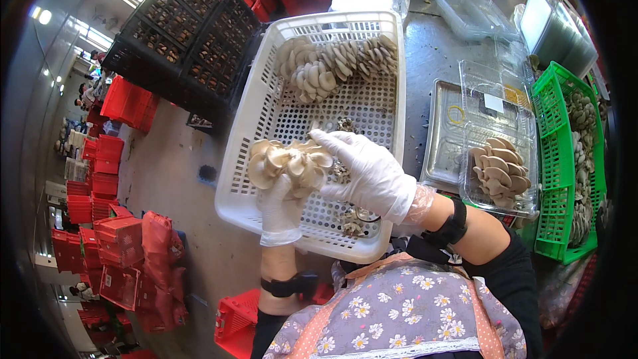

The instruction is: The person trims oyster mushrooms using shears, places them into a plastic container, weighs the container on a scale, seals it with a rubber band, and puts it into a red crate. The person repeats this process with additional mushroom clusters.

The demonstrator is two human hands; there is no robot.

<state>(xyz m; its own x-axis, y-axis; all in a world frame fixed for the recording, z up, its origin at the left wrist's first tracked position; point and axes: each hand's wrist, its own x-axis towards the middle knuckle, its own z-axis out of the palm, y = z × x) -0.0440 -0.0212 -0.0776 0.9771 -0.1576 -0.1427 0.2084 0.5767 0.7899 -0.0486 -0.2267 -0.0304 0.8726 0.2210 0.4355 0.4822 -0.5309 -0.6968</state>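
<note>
My left hand (281, 209), in a white glove, holds a cluster of pale oyster mushrooms (291, 162) from below, over the near half of a white perforated plastic basket (396, 124). My right hand (366, 172), gloved too, is at the right side of that cluster. Its thumb and fingers are spread around the cluster's edge; whether they touch it is not plain. Further mushroom clusters (314, 70) lie along the basket's far end. Small mushroom scraps (353, 222) rest on its floor beneath my right hand, and a dark ring-shaped handle (368, 215) shows there, partly hidden.
To the right, a clear plastic tray (516, 207) with a mushroom cluster overlaps a metal tray (443, 124). Beyond is a green crate (541, 119) of mushrooms. Black crates (184, 75) stand left of the basket, and stacked red crates (117, 239) stand on the floor.
</note>
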